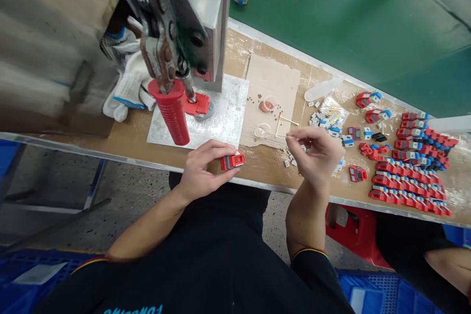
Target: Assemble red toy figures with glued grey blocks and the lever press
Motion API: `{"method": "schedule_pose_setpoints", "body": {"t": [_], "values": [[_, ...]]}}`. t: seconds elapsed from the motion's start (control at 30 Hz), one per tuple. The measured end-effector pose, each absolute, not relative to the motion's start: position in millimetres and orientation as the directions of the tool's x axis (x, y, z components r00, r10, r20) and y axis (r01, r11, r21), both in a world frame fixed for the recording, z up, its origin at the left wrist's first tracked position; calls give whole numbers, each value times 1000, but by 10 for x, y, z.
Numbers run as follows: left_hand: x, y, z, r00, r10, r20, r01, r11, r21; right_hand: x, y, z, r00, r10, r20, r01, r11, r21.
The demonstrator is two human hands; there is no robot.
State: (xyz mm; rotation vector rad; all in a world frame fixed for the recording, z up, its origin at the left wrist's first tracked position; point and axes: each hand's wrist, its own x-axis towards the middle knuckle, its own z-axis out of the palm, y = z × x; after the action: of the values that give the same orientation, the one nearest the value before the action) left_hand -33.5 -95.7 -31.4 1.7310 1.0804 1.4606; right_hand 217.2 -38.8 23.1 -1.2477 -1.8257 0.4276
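My left hand [209, 169] grips a small red and grey toy vehicle part [232, 161] between thumb and fingers at the bench's front edge. My right hand [317, 151] pinches a thin pale stick [278, 135]. The stick points left toward a small clear cup [261, 130] on a piece of cardboard [273, 78]; whether its tip touches the cup I cannot tell. Behind that cup stands another clear cup [270, 103] with reddish content. Two more thin sticks [288, 120] lie crossed beside it. Small white and blue pieces [327, 120] are heaped beyond my right hand.
On the left, a toggle clamp with a red handle [171, 117] stands over a red part [198, 104] on a metal plate [224, 130]. White gloves [132, 81] lie beside it. Rows of red toy vehicles [410, 181] fill the right. Another person's arm [449, 265] shows at lower right.
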Motion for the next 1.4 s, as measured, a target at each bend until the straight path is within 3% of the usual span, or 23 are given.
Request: {"method": "schedule_pose_setpoints", "body": {"t": [0.23, 0.83, 1.0, 1.17, 1.27, 1.4], "values": [[-309, -973, -313, 51, 884, 464, 188, -465, 865, 1979, -710, 405, -251, 780, 573, 288, 625, -725], [-337, -984, -292, 71, 880, 469, 197, -474, 858, 1841, -683, 430, -375, 766, 522, 309, 634, -709], [-336, -986, -297, 55, 881, 470, 178, -472, 863, 1954, -692, 410, -301, 780, 549, 291, 623, -726], [-356, -987, -340, 47, 899, 436, 106, -438, 893, 2194, -545, 274, -21, 849, 527, 417, 487, -768], [-370, -1000, -377, 42, 916, 400, 65, -402, 914, 2241, -411, 200, -88, 901, 424, 552, 399, -733], [-391, -1035, -421, 10, 934, 358, 35, -358, 933, 2198, -276, 152, -255, 896, 365, 618, 441, -651]]}}
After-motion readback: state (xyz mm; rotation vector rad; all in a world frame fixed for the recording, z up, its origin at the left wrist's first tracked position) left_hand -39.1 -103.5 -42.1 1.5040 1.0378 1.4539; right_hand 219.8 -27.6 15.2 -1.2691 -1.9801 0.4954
